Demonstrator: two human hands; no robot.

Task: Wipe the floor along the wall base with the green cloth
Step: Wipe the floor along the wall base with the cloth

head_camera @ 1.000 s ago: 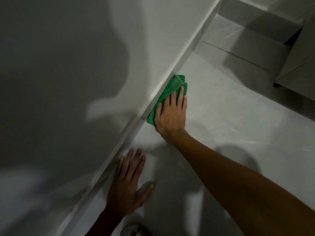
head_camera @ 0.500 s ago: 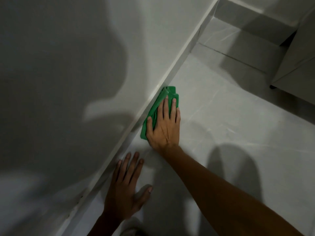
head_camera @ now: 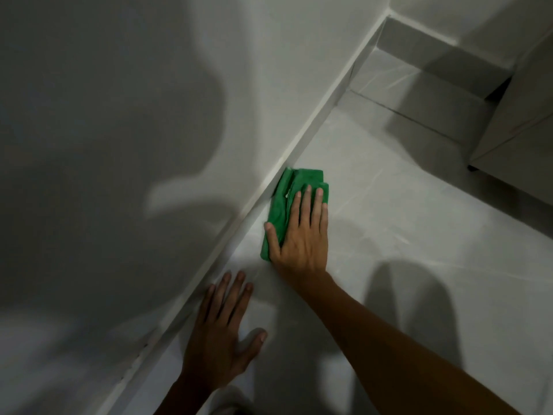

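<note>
**Cloth flat under my palm at the wall base: what might slip**

Cloth is the worry, but I start nearest me. My left hand (head_camera: 220, 339) lies flat on the floor (head_camera: 419, 265) close to the skirting (head_camera: 209, 280), fingers straight and spread, thumb out to the side, holding nothing. It looks to be propping me up. If this tile is damp, that hand could slide and tip me toward the wall (head_camera: 149, 85).

Further out, my right hand (head_camera: 302, 238) presses down on the green cloth (head_camera: 284, 199) with straight fingers lying close together, the thumb stretched along the cloth's wall-side edge. Nothing is curled round it; only downward pressure keeps it there. The cloth lies on the floor just beside the skirting, and its far corner looks to touch the skirting, though I cannot be sure. It is folded into a long strip whose long axis runs roughly parallel to the wall base, the far end pointing toward the room corner (head_camera: 386, 19), the near end tucked under my palm.

As I judge it, the folds could bunch or open if I push without enough weight, and the strip could drift away from the skirting and leave a dirty line. Beyond it, a floor step (head_camera: 389, 106) crosses my path; the cloth may catch there.
</note>
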